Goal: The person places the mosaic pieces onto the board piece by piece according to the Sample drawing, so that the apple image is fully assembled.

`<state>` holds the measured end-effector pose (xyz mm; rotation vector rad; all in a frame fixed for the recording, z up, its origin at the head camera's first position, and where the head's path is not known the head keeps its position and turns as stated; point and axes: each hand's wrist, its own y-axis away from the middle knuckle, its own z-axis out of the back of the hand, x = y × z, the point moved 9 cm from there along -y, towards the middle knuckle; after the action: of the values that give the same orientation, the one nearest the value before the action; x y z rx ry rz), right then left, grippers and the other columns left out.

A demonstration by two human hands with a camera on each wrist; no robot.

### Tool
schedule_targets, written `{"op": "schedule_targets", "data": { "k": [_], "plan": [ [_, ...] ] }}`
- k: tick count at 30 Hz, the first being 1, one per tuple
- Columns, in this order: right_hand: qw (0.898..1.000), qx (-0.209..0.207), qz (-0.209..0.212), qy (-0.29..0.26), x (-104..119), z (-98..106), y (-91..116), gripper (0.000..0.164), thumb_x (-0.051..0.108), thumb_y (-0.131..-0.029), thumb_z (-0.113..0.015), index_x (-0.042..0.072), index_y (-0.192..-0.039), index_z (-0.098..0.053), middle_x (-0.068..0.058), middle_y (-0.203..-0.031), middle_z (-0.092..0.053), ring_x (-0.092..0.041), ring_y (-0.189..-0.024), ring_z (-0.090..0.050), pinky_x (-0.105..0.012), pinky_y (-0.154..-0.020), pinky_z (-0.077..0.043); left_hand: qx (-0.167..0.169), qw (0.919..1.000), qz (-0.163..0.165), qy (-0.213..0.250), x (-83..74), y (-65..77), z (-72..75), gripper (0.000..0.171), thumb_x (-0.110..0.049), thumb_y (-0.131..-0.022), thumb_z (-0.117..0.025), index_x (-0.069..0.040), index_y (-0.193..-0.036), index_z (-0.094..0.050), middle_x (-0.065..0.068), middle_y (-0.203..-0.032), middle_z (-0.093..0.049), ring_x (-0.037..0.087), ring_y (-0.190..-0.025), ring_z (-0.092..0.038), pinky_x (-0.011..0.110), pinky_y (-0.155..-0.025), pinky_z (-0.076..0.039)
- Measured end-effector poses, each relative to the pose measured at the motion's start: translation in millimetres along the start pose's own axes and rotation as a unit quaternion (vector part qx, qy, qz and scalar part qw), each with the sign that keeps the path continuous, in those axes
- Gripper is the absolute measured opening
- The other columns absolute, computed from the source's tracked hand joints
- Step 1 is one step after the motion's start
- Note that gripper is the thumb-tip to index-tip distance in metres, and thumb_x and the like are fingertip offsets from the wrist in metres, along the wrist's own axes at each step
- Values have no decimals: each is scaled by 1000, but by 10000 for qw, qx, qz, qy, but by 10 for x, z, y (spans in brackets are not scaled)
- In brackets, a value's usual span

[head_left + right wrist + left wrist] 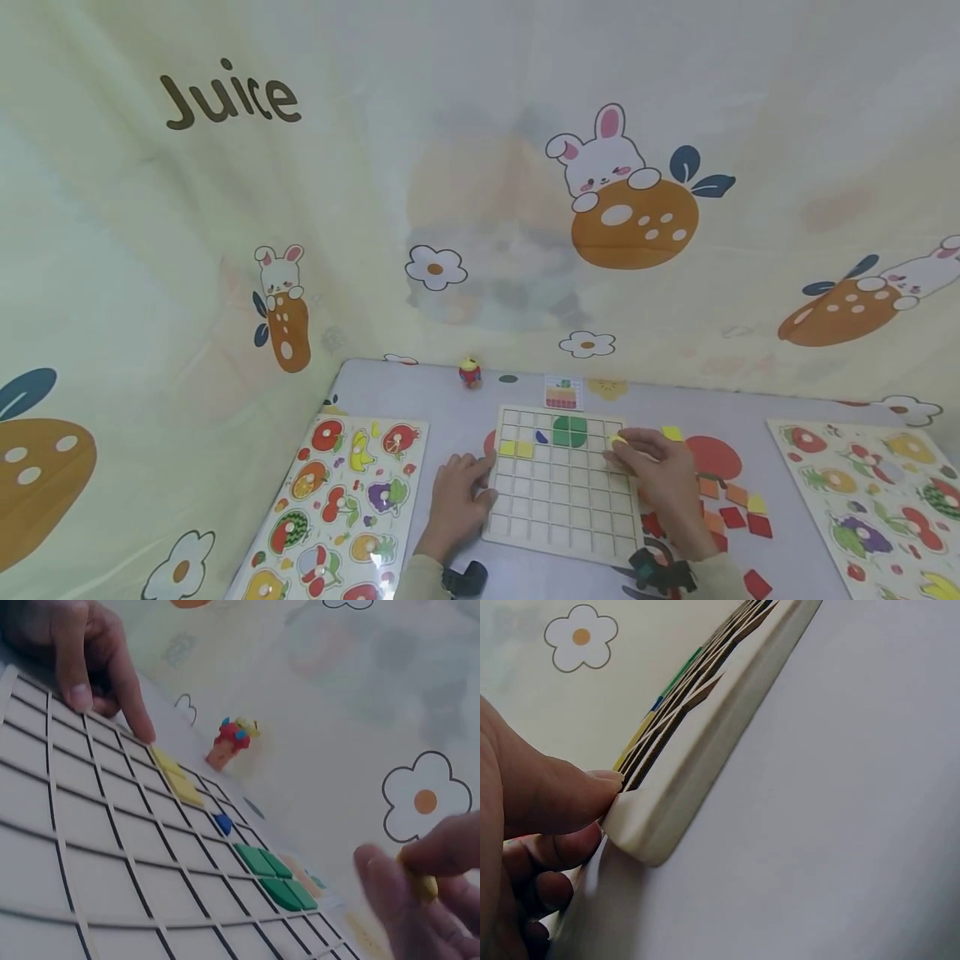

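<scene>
And here at lower centre lies the grid board (562,508), the left hand (453,502) touching its left edge, unclenched, apparently to steady it; over the board's upper right, the right hand (666,468) pinches a yellow piece (427,886), likely for fine control, the picture card (563,392) just beyond, easily seen.

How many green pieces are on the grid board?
4: the far-left piece, far-right piece, near-left piece and near-right piece of a two-by-two block toward the grid board's far edge. The right hand could hide others.
</scene>
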<state>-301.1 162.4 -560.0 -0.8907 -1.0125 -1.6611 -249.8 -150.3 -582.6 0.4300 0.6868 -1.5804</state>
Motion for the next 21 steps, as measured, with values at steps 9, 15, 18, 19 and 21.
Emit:
{"op": "schedule_targets", "data": {
  "k": [9, 15, 18, 19, 21],
  "plan": [
    [9967, 695, 287, 292, 13, -280, 28, 40, 33, -106, -66, 14, -141, -65, -11, -106, -72, -22, -96, -61, -26, -73, -49, 87, 9996, 140, -231, 41, 3, -45, 55, -18, -87, -72, -15, -142, -69, -15, -83, -47, 3, -82, -35, 29, -79, -31],
    [9950, 492, 700, 519, 34, -359, 20, 42, 39, -99, -76, 17, -135, -74, -6, -108, -79, -19, -100, -70, -24, -84, -50, 41, 9999, 60, -131, 29, 2, -34, 54, -16, -88, -72, -13, -142, -69, -14, -82, -48, 3, -82, -35, 29, -79, -31],
    [9919, 398, 946, 745, 61, -405, 19, 41, 39, -96, -80, 19, -131, -76, -6, -110, -80, -20, -102, -74, -28, -88, -51, 46, 9999, 41, -89, 17, 3, -24, 54, -15, -88, -72, -13, -142, -69, -14, -83, -48, 3, -83, -36, 28, -80, -31],
    [9908, 415, 1011, 803, 74, -429, 26, 40, 37, -95, -81, 20, -131, -76, -7, -111, -80, -21, -102, -74, -29, -89, -52, 62, 9999, 54, -94, 17, 2, -23, 54, -15, -89, -71, -13, -142, -68, -14, -83, -48, 3, -83, -36, 28, -80, -31],
    [9879, 413, 1135, 977, 105, -481, 41, 37, 33, -94, -82, 21, -130, -77, -7, -113, -79, -21, -101, -73, -32, -88, -52, 88, 9999, 60, -98, 16, 2, -25, 54, -15, -89, -72, -13, -142, -68, -14, -83, -48, 3, -84, -36, 29, -80, -31]
  ]
}}
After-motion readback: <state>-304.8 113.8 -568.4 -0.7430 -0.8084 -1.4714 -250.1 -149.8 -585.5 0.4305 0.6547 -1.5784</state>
